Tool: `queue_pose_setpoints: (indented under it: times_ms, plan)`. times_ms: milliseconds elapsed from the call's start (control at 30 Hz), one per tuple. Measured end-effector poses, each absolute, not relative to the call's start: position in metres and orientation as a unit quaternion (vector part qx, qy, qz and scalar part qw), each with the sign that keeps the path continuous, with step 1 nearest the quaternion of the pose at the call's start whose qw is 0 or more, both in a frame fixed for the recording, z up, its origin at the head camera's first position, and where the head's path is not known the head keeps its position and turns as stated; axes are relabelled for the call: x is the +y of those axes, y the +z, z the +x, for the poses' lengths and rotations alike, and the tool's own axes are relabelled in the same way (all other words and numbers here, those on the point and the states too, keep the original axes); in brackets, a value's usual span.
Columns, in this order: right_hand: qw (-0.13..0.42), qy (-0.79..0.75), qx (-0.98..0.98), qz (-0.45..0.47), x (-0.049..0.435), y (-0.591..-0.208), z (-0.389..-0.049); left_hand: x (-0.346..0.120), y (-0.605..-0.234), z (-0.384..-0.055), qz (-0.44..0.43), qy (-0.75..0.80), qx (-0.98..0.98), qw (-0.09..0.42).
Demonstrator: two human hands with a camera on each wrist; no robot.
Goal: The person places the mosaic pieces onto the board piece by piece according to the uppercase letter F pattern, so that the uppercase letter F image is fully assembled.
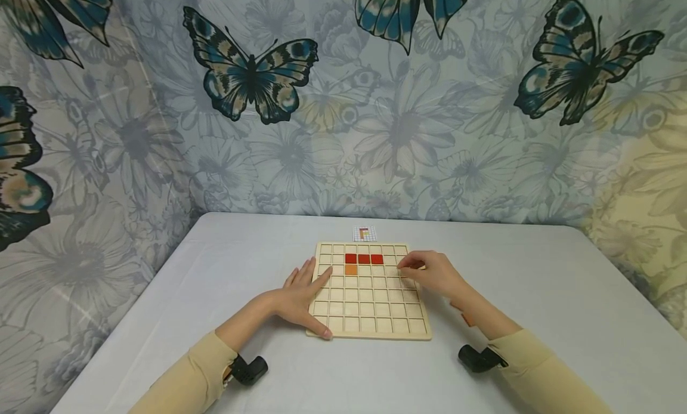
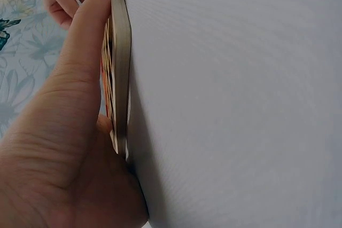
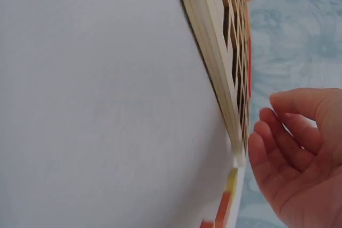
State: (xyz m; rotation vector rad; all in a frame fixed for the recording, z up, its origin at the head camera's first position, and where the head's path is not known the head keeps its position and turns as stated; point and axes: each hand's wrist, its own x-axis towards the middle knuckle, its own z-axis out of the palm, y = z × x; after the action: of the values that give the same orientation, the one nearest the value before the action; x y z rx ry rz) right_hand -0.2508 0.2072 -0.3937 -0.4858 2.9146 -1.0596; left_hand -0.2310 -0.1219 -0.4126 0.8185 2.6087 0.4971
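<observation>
A light wooden grid board (image 1: pixel 370 326) lies on the white table, its squares edged by raised strips. In its upper rows sit three red tiles (image 1: pixel 364 259) side by side, with one orange tile (image 1: pixel 351 269) under the leftmost. Spread along the board's left side is my left hand (image 1: pixel 297 297), thumb on the near left corner and fingertips over the left edge. Above the right edge hovers my right hand (image 1: pixel 432 274), thumb and fingers loosely bent. In the right wrist view no tile shows in the right hand's fingers (image 3: pixel 264 140).
A small printed pattern card (image 1: pixel 364 234) lies just beyond the board's far edge. Orange tiles (image 1: pixel 468 320) lie on the table, partly covered by the right forearm; a yellow tile (image 3: pixel 232 179) shows there too. Butterfly-patterned cloth (image 1: pixel 333 163) hangs behind the table.
</observation>
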Motion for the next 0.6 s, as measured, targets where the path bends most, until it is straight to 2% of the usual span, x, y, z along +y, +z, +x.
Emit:
queue_pose_setpoints:
  times_ms: [600]
  plan:
    - [0.007, -0.299, 0.948, -0.113, 0.266, -0.395, -0.237, -0.122, -0.415, -0.232, 0.291, 0.167, 0.925, 0.178]
